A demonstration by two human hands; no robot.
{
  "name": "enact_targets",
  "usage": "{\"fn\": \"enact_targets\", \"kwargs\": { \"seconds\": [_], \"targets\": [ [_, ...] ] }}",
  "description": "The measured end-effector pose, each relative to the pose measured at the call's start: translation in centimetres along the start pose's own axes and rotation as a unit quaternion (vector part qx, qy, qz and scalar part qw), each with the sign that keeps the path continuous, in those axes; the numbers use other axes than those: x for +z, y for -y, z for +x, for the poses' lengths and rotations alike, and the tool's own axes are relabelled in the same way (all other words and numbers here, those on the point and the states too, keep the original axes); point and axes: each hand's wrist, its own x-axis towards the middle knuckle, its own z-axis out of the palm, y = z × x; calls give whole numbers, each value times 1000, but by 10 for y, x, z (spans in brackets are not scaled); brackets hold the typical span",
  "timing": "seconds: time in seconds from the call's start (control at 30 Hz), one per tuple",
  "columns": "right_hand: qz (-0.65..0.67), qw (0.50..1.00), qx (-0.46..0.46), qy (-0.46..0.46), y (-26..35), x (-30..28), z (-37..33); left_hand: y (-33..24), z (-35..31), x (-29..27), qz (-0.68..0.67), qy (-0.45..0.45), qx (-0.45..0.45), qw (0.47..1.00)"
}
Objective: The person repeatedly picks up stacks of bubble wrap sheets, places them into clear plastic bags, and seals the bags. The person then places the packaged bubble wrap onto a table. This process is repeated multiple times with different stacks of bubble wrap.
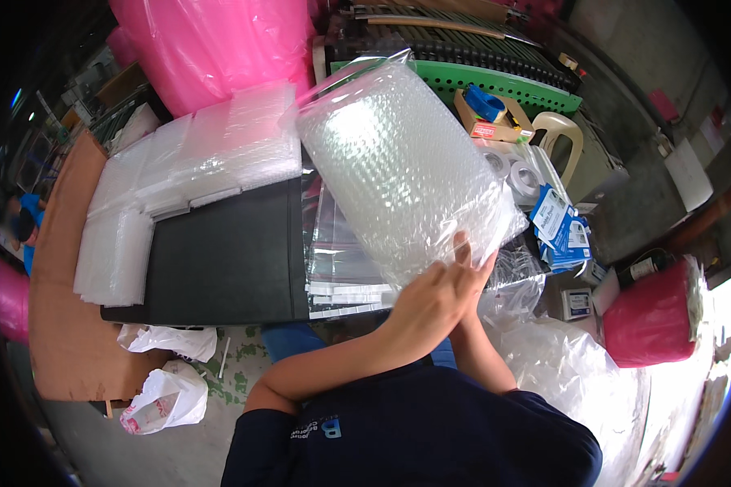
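A clear plastic bag (398, 154) with a stack of bubble wrap inside lies tilted across the right part of the table, its near end toward me. My left hand (434, 296) is at that near end, fingers bent onto the loose film, one finger stretched up along the bag. Close behind it is my right hand (469, 312), mostly hidden by the left; its fingers cannot be made out clearly. Under the bag, flat clear plastic bags (337, 243) with white edges lie on the table.
Stacks of bubble wrap sheets (256, 142) line the table's back and left around a black mat (223, 256). Tape rolls (525, 178), blue printed cards (554, 219) and a cardboard box (495, 126) stand at right. A pink wrapped bundle (219, 49) rises behind.
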Motion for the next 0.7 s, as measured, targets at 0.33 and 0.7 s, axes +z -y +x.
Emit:
{"fn": "enact_targets", "kwargs": {
  "seconds": [0.33, 0.7],
  "targets": [
    [52, 988, 146, 1, 10, 14, 12, 5, -27, -17, 50, 116, 43, 991],
    [41, 988, -105, 102, -37, 22, 6, 19, 52, -16, -93, -138, -87, 982]
  ]
}}
